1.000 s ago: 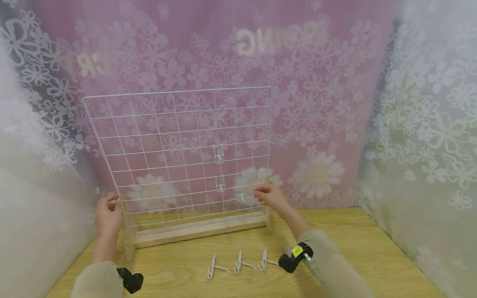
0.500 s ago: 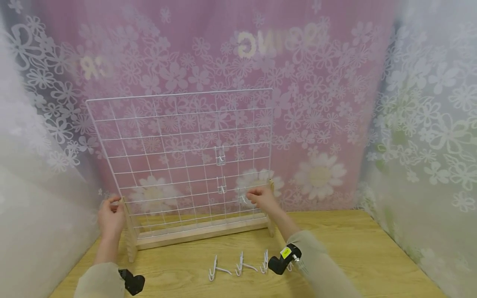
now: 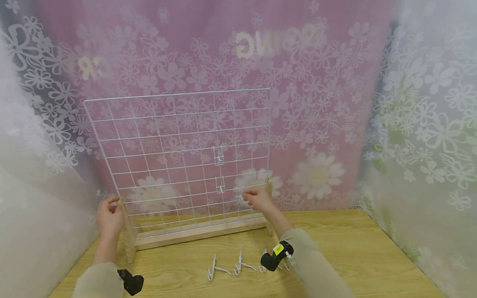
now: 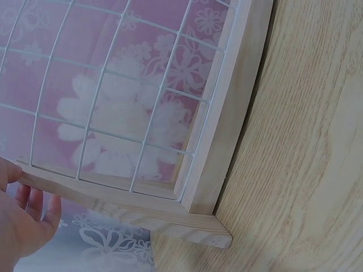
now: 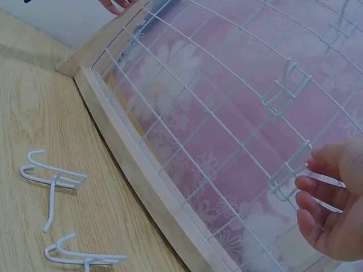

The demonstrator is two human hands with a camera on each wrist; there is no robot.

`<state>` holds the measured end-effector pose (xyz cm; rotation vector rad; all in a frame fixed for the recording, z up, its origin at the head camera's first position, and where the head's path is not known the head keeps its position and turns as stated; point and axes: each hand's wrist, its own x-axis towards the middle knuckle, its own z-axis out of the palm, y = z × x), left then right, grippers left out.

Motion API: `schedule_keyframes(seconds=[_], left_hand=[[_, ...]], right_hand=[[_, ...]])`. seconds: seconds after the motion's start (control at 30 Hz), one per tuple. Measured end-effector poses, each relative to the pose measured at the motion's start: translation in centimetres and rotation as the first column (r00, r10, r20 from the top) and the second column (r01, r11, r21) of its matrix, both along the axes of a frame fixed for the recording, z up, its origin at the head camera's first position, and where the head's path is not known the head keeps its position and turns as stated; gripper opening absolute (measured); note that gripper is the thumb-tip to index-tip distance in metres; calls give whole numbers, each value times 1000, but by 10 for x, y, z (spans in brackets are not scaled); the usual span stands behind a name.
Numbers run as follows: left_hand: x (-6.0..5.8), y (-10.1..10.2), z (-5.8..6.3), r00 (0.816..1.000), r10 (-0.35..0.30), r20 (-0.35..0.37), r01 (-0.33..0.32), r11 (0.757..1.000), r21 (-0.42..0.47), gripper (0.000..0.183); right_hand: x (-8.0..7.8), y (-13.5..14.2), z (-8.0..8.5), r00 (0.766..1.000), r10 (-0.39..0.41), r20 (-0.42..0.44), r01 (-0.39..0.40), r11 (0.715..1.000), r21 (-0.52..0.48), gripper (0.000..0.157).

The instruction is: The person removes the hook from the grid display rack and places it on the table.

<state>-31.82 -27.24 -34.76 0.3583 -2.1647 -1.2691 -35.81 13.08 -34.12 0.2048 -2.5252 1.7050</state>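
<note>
A white wire grid panel [image 3: 179, 157] stands upright in a wooden stand [image 3: 201, 227]. My left hand [image 3: 110, 217] holds the top of the stand's left post [image 4: 62, 195], thumb on one side and fingers on the other. Two white double-wire hooks, an upper hook [image 3: 219, 159] and a lower hook [image 3: 220, 189], hang on the grid right of centre. At a third hook [image 5: 279, 192], lower and further right, my right hand [image 3: 258, 199] has its fingers curled about the prong, seeming to pinch it; the fingers partly cover it in the head view.
Loose white hooks lie in a row on the wooden table [image 3: 335, 248] before the stand, among them a left hook [image 3: 214, 269] and a middle hook [image 3: 240, 265]. My right wrist camera [image 3: 275, 256] partly covers others. A pink floral curtain [image 3: 316, 103] hangs behind.
My right hand has moved left, from beside the third hook onto its prong. My left hand keeps its hold on the post.
</note>
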Motion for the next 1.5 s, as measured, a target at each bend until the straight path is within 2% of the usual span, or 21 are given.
schedule_keyframes(seconds=[0.37, 0.67, 1.0, 1.2, 1.5], left_hand=[[-1, 0, 0, 1000, 19, -6, -20, 1000, -19, 31], [-1, -1, -2, 1000, 11, -16, -11, 1000, -17, 31], [-2, -2, -3, 1000, 14, -24, -14, 1000, -6, 30], [-2, -1, -3, 1000, -8, -12, 9, 1000, 16, 32], [1, 1, -2, 1000, -4, -20, 4, 1000, 1, 32]], right_hand=[[-3, -9, -4, 999, -29, 27, 28, 999, 25, 22], [0, -11, -3, 999, -24, 25, 24, 1000, -14, 23], [-2, -12, -7, 998, -59, 26, 60, 996, -70, 21], [-1, -10, -4, 998, -61, 29, 64, 992, -113, 24], [0, -1, 0, 998, -55, 29, 59, 989, -134, 21]])
